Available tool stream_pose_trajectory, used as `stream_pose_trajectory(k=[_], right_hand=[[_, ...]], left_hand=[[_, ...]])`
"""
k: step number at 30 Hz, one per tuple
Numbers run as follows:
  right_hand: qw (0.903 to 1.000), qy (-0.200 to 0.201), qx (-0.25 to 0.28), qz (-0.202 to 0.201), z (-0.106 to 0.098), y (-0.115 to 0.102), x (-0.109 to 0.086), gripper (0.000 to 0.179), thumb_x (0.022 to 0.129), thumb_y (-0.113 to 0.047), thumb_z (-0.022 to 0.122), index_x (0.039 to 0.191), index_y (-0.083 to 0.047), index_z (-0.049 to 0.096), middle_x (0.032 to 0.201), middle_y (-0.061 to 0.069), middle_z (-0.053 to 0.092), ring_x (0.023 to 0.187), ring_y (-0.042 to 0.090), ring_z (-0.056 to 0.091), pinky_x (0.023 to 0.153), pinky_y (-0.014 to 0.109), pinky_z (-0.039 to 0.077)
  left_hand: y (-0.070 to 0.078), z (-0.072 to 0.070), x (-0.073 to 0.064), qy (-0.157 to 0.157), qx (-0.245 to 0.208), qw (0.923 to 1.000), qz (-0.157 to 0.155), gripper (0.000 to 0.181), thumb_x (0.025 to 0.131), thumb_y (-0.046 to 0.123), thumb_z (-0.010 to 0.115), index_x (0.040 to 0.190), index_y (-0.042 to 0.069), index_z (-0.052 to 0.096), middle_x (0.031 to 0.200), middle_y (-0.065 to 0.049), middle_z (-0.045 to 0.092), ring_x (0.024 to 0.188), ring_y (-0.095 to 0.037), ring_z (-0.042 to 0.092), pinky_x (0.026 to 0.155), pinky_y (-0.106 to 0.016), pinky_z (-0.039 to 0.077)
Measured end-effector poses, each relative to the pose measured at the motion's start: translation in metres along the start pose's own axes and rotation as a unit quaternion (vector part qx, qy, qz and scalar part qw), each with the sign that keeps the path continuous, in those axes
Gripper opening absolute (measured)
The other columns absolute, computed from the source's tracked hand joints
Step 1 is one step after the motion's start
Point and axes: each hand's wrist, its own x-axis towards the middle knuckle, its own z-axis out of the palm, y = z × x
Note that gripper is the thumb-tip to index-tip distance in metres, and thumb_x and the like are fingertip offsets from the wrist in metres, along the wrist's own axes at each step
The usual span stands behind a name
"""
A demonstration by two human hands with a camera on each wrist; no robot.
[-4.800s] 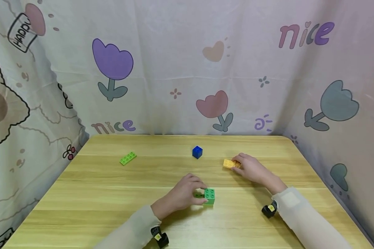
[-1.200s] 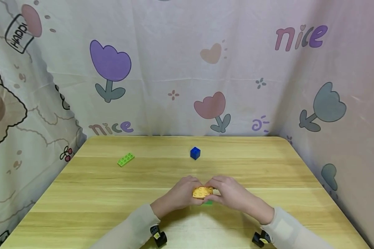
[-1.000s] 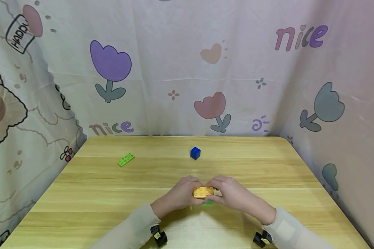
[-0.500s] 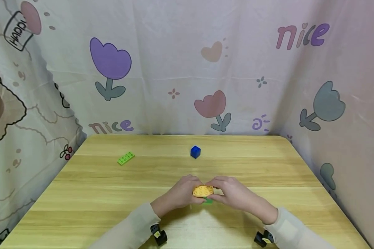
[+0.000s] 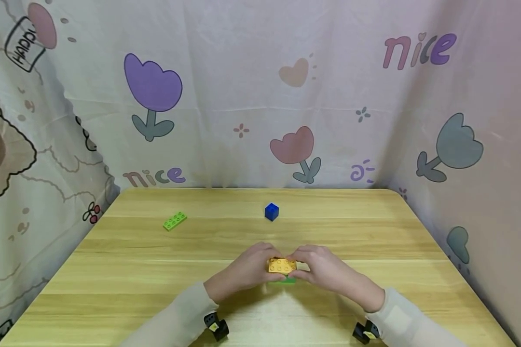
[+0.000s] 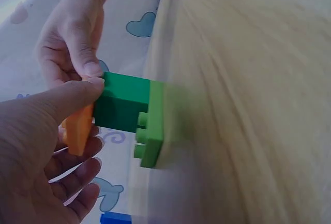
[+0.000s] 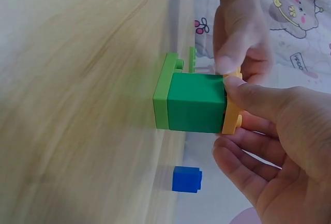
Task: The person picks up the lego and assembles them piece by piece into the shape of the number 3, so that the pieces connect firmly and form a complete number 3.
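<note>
Orange plastic tops the small stack I am watching at the near centre of the wooden table (image 5: 113, 270): one orange plate (image 5: 281, 265) sits on one dark green block (image 7: 196, 103), which sits on one light green plate (image 7: 164, 90) lying flat on the wood. I count three pieces in that stack. Both hands meet over it. My view from the left wrist shows the left hand (image 5: 246, 269) with its thumb pressed on the dark green block's edge and its fingers curled behind the orange plate (image 6: 77, 130). From the right wrist, the right hand (image 5: 323, 269) pinches the same orange plate (image 7: 231, 111), thumb on one side, fingers curled on the other. The two hands are together, fingertips nearly touching, each clamped on the orange plate. Two sleeves, pale, run back toward me at the table's front edge.

Farther out, one small blue cube (image 5: 271, 211) stands alone past the hands, well apart from them. One more light green flat piece (image 5: 175, 220), long and studded, lies far to the left. Behind the table hangs one printed curtain (image 5: 260, 86) with tulips and the word "nice".
</note>
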Motion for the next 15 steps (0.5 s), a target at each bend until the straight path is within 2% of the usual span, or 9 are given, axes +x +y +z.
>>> stream_pose_trajectory(k=[8,15], right_hand=[[0.9997,0.000,-0.013,0.021,0.0018,0.0008,-0.0011,0.031,0.089,-0.033,0.072,0.110,-0.010,0.072,0.104,0.000,0.071,0.092,0.014,0.067,0.078,0.030,0.055],[0.9993,0.005,0.002,0.037,0.0042,0.0005,-0.0023,0.033,0.089,-0.035,0.071,0.110,-0.009,0.071,0.104,0.002,0.071,0.090,0.015,0.067,0.077,0.030,0.055]], left_hand=[[0.0023,-0.0064,-0.0055,0.007,-0.004,1.0000,-0.003,0.038,0.089,0.047,0.068,0.117,0.020,0.071,0.110,0.010,0.065,0.103,-0.010,0.055,0.089,-0.031,0.047],[0.0039,-0.0078,-0.0100,0.018,0.015,0.9997,0.008,0.040,0.092,0.047,0.064,0.119,0.019,0.071,0.109,0.008,0.065,0.101,-0.011,0.055,0.088,-0.029,0.048]])
